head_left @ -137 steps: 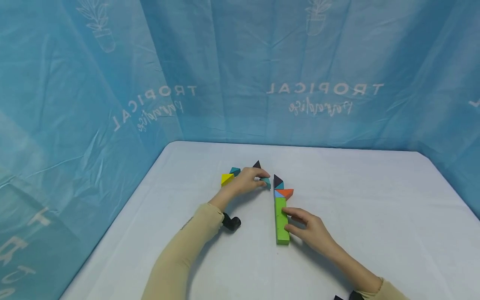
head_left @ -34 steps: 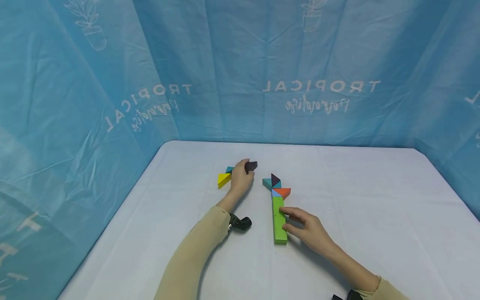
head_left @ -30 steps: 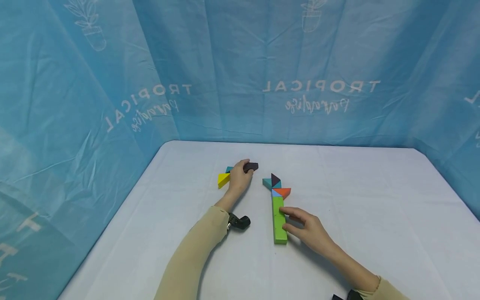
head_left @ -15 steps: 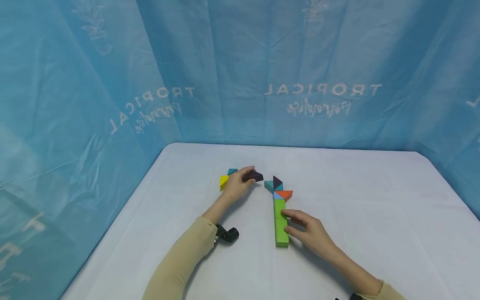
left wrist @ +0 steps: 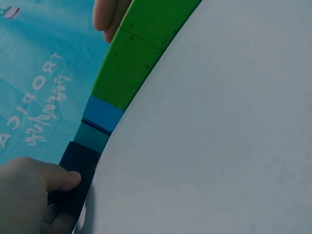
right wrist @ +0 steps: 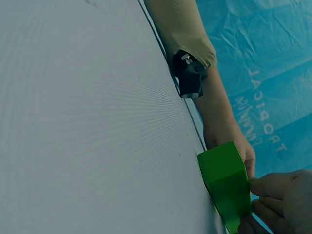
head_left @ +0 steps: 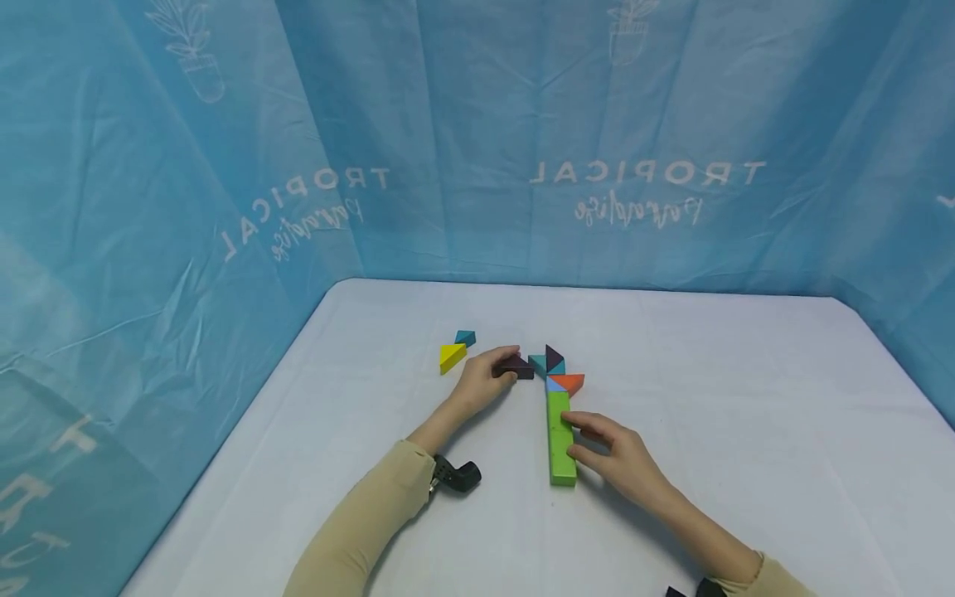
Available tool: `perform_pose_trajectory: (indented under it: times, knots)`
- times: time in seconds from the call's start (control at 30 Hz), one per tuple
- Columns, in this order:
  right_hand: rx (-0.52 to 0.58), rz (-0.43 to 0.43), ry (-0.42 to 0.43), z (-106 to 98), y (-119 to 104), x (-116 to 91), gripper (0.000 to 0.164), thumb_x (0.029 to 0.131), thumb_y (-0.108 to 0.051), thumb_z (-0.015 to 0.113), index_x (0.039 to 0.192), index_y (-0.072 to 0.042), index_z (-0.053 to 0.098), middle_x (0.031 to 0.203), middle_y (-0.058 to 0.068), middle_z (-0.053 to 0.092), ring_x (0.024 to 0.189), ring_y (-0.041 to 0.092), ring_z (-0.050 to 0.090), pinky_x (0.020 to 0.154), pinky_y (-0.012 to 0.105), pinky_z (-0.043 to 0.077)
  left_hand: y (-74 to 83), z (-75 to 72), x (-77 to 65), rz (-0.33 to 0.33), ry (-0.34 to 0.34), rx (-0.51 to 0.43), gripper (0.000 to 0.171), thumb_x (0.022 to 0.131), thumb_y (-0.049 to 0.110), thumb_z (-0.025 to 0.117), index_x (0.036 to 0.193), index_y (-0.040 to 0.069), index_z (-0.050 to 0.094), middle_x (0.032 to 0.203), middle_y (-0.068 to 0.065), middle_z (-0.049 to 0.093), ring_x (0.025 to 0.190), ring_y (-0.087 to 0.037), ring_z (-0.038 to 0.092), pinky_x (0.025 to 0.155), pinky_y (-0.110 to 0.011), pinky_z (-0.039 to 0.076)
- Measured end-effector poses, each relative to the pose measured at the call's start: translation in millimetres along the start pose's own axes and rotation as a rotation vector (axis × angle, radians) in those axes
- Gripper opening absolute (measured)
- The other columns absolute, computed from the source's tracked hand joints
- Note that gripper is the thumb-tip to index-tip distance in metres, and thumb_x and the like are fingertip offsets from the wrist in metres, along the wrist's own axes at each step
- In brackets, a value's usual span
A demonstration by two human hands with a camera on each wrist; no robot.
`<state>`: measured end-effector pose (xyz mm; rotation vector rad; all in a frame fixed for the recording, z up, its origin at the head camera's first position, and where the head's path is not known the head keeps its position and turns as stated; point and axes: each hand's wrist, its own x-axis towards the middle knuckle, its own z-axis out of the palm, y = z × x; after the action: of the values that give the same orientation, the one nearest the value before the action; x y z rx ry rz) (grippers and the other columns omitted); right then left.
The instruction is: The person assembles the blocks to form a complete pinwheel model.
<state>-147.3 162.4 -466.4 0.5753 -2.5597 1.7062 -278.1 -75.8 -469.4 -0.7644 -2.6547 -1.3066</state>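
Observation:
My left hand pinches a dark triangular block, held low over the table just left of the teal triangular block. In the left wrist view, my thumb lies on the face of the dark block. Thumb and fingertips of my right hand touch the right side of the green blocks, which lie end to end in a column. At the column's far end sit a light blue triangular block, an orange one and another dark one, with teal beside it.
A yellow triangular block and a blue-teal block lie left of and beyond my left hand. A white cloth covers the table. Blue printed curtains hang behind and at the sides.
Earlier the left hand placed the teal block against the group. It then picked up the dark block farther back and has carried it right and nearer. The right hand stays at the green blocks.

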Motion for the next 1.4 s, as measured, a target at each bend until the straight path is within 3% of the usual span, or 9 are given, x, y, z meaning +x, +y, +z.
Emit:
perform_pose_trajectory:
  times: [0.27,0.73,1.1,1.27,1.4]
  knots:
    - [-0.009,-0.003,-0.009,-1.3,0.5,0.1,0.044,0.085,-0.017,0.072,0.127,-0.010,0.059,0.128,0.004,0.058,0.116,0.023,0.055,0.096,0.034,0.046,2.0,4.8,-0.5,0.021,-0.001,-0.063,0.046,0.085,0.000,0.068,0.129,-0.003,0.054,0.122,-0.014,0.060,0.113,-0.024,0.057,0.090,-0.023,0.048]
    - [0.009,-0.009,-0.013,-0.3,0.4,-1.2,0.045,0.085,-0.018,0.072,0.127,-0.011,0.059,0.127,0.004,0.058,0.116,0.025,0.055,0.096,0.035,0.045,-1.1,12.5,4.2,0.019,-0.028,-0.063,0.051,0.084,0.001,0.069,0.132,0.000,0.052,0.125,-0.009,0.060,0.114,-0.020,0.056,0.089,-0.024,0.049]
    - [-0.003,0.012,0.001,0.9,-9.7,-0.7,0.044,0.085,0.000,0.068,0.127,0.000,0.056,0.127,0.015,0.057,0.115,0.035,0.054,0.095,0.046,0.044,-0.9,13.5,6.8,0.015,-0.027,-0.080,0.050,0.084,0.001,0.069,0.131,0.002,0.053,0.124,-0.010,0.060,0.112,-0.020,0.058,0.088,-0.022,0.049]
    - [-0.016,0.021,-0.002,-0.4,-6.3,-0.4,0.043,0.085,-0.009,0.070,0.127,-0.007,0.058,0.127,0.007,0.058,0.116,0.026,0.055,0.096,0.038,0.046,2.0,11.8,6.4,0.015,-0.032,-0.087,0.050,0.085,0.002,0.069,0.132,0.001,0.052,0.125,-0.011,0.059,0.112,-0.020,0.057,0.089,-0.021,0.048]
    - [0.009,0.006,-0.004,-0.6,-2.0,-0.9,0.043,0.085,-0.016,0.072,0.126,-0.011,0.059,0.127,0.005,0.058,0.115,0.024,0.055,0.096,0.036,0.046,7.9,0.5,8.4,0.024,-0.001,-0.132,0.050,0.087,0.005,0.067,0.133,-0.003,0.049,0.126,-0.014,0.057,0.113,-0.022,0.056,0.092,-0.020,0.046]
